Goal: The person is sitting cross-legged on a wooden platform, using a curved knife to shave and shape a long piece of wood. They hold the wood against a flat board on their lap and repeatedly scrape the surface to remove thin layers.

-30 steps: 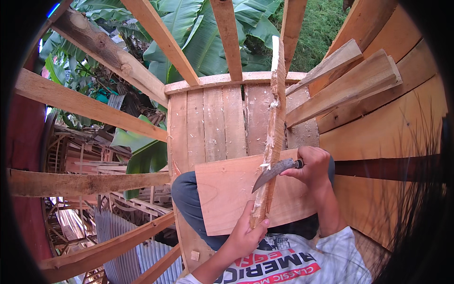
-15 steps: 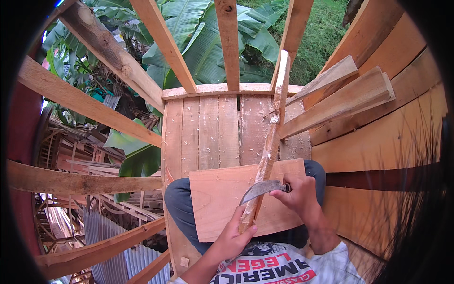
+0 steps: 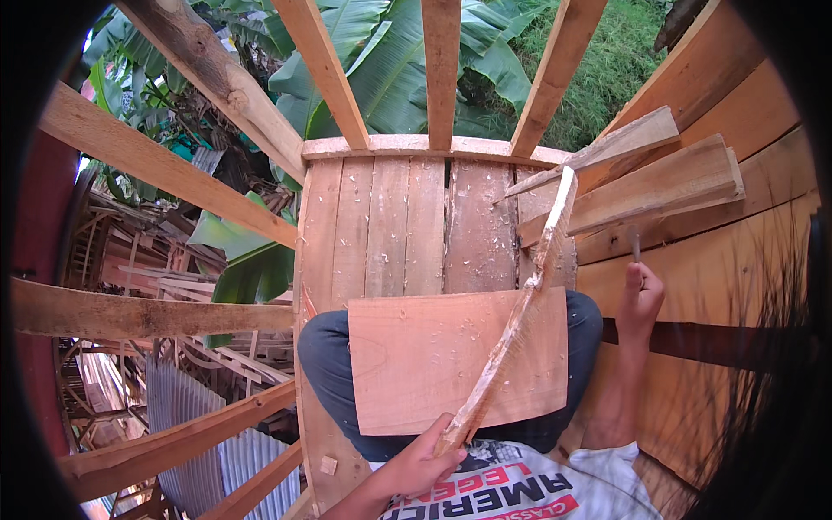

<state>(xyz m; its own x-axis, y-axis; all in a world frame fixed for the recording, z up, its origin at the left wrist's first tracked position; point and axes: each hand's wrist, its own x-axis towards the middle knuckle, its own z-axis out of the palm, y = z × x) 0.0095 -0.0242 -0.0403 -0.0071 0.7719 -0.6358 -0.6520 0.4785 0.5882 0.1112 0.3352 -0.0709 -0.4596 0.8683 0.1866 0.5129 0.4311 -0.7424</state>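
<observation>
My left hand (image 3: 426, 461) grips the near end of a long, rough wooden stick (image 3: 511, 338), its bark partly shaved to pale wood. The stick slants up and away to the right, above a flat rectangular board (image 3: 433, 364) lying across my lap. Off to the right, my right hand (image 3: 640, 295) is raised, closed around a knife (image 3: 635, 243). Only a narrow sliver of the blade shows above the fist, seen nearly edge-on. The blade is apart from the stick.
Two rough timber pieces (image 3: 659, 186) lean against the plank wall (image 3: 737, 243) at right. Wood shavings litter the plank floor (image 3: 390, 234). Wooden slats (image 3: 165, 308) fence the left and far sides, with banana leaves (image 3: 381, 78) beyond. A small wood block (image 3: 328, 465) lies at lower left.
My right hand has lifted the knife off the stick and swung it right and away from me. The stick's far end has tipped right and lower; my left hand keeps its hold.
</observation>
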